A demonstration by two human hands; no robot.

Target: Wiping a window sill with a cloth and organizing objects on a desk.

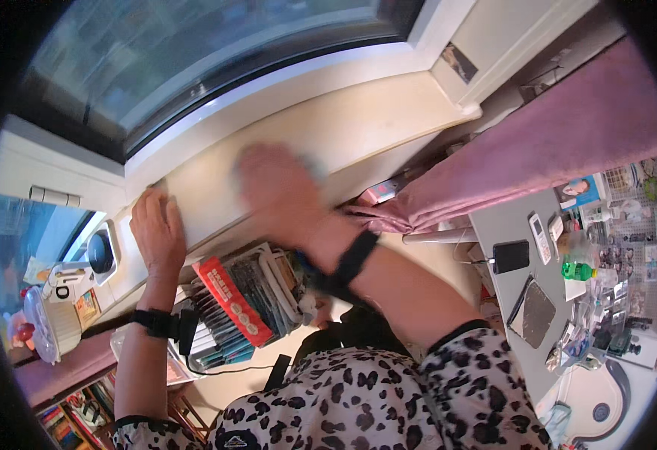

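A pale windowsill (387,115) runs below a dark-framed window (205,79). My left hand (158,228) rests on the left part of the sill, palm down, with its fingers slightly bent and nothing seen in it. Over the middle of the sill, my right hand (280,188) is strongly blurred by motion. A greyish blur shows along its right side, perhaps a cloth; what lies under the palm is hidden. Both wrists wear black straps.
Below the sill stands a stack of packed items with a red package (233,301). Left are a dark round device (100,252) and a lidded container (53,323). A pink curtain (508,143) hangs right, beside a grey desk (494,228) with a phone (511,257) and a green bottle (577,271).
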